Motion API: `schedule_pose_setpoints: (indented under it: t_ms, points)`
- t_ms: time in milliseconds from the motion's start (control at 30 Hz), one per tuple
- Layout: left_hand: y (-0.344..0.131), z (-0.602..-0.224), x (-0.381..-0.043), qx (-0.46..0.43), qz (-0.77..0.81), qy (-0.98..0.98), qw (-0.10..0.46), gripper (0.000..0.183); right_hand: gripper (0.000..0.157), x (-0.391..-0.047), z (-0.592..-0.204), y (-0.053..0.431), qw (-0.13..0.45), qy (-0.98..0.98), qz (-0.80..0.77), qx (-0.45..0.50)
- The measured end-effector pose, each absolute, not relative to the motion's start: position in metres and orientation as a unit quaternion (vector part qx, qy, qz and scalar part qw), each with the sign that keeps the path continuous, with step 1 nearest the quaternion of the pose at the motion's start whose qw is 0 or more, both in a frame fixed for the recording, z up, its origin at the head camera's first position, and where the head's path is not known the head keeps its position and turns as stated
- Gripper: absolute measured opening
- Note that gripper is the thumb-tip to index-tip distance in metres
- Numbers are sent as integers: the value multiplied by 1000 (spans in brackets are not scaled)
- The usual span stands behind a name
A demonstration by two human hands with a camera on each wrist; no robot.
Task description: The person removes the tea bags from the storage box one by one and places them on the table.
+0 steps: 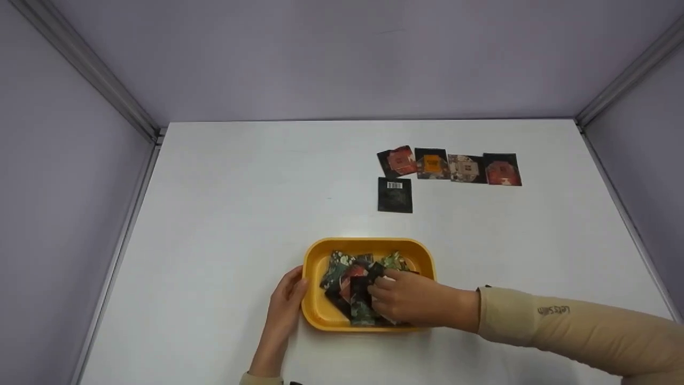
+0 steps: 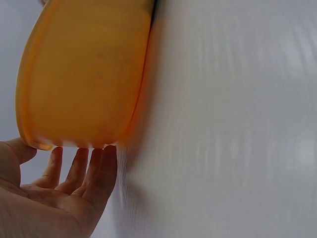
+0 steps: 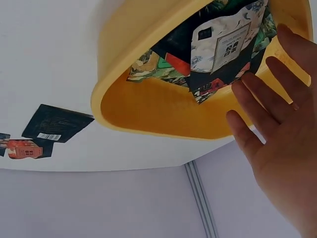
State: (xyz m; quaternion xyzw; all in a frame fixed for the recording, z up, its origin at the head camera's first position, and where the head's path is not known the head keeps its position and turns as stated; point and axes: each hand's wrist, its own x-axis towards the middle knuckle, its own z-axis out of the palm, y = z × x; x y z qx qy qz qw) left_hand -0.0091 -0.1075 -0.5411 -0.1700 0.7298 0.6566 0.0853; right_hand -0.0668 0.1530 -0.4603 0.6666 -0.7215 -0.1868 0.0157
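A yellow plastic basin [image 1: 368,329] holds a jumble of tea sachets [image 1: 363,307] in dark, green, red and floral prints. My left hand [image 1: 286,299] is at the basin's left end; in the left wrist view, the fingertips [image 2: 82,149] rest against its wall and the thumb touches near the rim. Over the sachets, inside the basin, is my right hand [image 1: 403,297]. The right wrist view shows its fingers spread, with fingertips beside a pale floral sachet [image 3: 230,44] that leans on the pile. Whether they touch it is hard to tell.
Beyond the basin lies a row of sachets, among them an orange-labelled one [image 1: 432,163] and a red one [image 1: 503,170] at the right end. A black sachet [image 1: 395,194] with a barcode lies below the row's left end. Grey walls border the white table [image 1: 224,214].
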Motion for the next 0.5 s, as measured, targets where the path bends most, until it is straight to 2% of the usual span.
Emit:
schedule_pose_setpoints:
  t_ms: [300,500]
  points:
    - [-107,-543,-9,-185,658,724,92,57,37,-70,-472,155,-25,-734,-215,644]
    - [-107,-542,-9,-185,652,730,90,58,44,-72,-472,153,-15,-728,-221,649]
